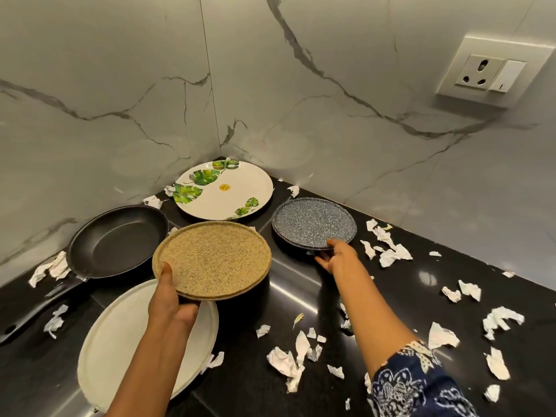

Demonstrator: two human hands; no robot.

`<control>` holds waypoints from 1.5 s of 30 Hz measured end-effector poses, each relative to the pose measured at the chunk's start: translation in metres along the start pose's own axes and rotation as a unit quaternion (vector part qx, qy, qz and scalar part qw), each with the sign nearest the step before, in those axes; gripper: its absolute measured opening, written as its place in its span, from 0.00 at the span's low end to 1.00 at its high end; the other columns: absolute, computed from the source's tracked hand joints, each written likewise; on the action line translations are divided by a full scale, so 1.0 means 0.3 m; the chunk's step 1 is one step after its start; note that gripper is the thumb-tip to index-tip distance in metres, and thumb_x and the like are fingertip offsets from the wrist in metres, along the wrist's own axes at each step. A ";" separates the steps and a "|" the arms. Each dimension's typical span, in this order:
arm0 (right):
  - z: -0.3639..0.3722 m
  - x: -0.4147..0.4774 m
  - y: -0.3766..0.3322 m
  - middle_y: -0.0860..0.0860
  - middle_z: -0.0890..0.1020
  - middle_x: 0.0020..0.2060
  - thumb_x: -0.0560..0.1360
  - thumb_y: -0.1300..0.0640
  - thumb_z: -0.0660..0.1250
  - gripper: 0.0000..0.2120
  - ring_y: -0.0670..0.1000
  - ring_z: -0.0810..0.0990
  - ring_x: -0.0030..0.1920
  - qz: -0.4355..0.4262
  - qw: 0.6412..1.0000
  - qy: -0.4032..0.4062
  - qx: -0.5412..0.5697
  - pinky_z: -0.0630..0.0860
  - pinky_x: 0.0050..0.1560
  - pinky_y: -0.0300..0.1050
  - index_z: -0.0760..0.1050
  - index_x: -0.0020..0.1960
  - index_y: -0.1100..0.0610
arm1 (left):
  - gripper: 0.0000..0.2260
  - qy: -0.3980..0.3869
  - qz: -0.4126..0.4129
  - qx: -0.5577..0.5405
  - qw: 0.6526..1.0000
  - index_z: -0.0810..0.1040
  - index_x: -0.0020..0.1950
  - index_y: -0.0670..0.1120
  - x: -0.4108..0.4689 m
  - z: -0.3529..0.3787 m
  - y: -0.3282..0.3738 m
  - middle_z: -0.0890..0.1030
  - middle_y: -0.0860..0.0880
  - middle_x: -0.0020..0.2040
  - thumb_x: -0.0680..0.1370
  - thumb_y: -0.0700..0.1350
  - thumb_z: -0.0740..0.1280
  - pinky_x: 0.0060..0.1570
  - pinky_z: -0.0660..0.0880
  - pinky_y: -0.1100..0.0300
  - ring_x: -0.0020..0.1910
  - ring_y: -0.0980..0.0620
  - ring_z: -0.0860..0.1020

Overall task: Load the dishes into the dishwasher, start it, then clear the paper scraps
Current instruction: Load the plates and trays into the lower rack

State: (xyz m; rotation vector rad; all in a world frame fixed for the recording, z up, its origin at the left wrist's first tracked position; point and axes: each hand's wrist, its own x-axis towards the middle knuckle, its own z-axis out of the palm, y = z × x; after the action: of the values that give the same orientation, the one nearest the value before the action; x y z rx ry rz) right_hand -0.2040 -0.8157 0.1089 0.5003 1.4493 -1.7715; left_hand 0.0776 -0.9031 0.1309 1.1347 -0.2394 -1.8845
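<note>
Dishes on black corner desk (301,296): two plates in hand, all dishes empty.

Tan speckled plate (212,260): lifted above the desk, tilted, left hand (171,302) closed on its near rim, thumb on top, fingers (188,311) underneath. Dark blue speckled plate (313,223): near edge raised; right hand (337,255) pinches that edge, thumb above, fingers (323,261) spread below. Plain white plate (120,350): flat on desk, partly under left forearm. Leaf-print plate (224,191): in the corner by the marble wall (331,100). Black frying pan (117,240): left of the plates. Torn paper scraps (288,362): scattered over desk, densest at right. Wall socket (487,72): upper right.
</note>
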 end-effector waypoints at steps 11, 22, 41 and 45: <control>-0.130 -0.215 -0.038 0.54 0.74 0.54 0.76 0.67 0.56 0.18 0.54 0.74 0.54 -0.267 0.963 0.019 0.040 0.77 0.52 0.58 0.67 0.64 0.57 | 0.12 -0.030 0.134 0.060 0.989 0.72 0.62 0.48 -0.147 0.023 0.002 0.79 0.51 0.51 0.81 0.51 0.61 0.56 0.74 0.40 0.53 0.47 0.77; -0.774 -0.733 0.129 0.62 0.82 0.41 0.79 0.60 0.60 0.13 0.61 0.81 0.41 -0.626 0.709 0.188 -0.264 0.65 0.37 0.40 0.71 0.59 0.67 | 0.05 -0.189 0.327 0.251 0.891 0.79 0.48 0.53 -0.684 -0.190 -0.228 0.79 0.53 0.42 0.79 0.48 0.64 0.52 0.73 0.47 0.46 0.51 0.76; -2.030 -1.631 0.928 0.55 0.82 0.37 0.75 0.53 0.54 0.15 0.54 0.80 0.30 -0.599 0.612 0.177 -0.485 0.70 0.31 0.40 0.68 0.61 0.52 | 0.19 -0.415 0.463 0.580 0.527 0.73 0.68 0.54 -1.599 -1.199 -0.697 0.81 0.61 0.53 0.77 0.48 0.60 0.40 0.78 0.64 0.45 0.61 0.81; -2.248 -1.742 1.167 0.53 0.83 0.35 0.74 0.57 0.60 0.13 0.54 0.81 0.30 -0.491 0.642 0.243 -0.536 0.71 0.29 0.41 0.72 0.58 0.51 | 0.21 -0.464 0.399 0.636 0.470 0.72 0.69 0.56 -1.667 -1.428 -0.847 0.83 0.57 0.48 0.75 0.46 0.62 0.36 0.78 0.59 0.40 0.56 0.81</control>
State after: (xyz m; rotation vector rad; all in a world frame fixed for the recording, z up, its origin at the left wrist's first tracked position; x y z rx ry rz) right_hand 0.2742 -0.0278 0.0752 -0.6587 3.1831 -0.9758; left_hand 0.3524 -0.2574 0.0545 0.3067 -2.6051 -0.9337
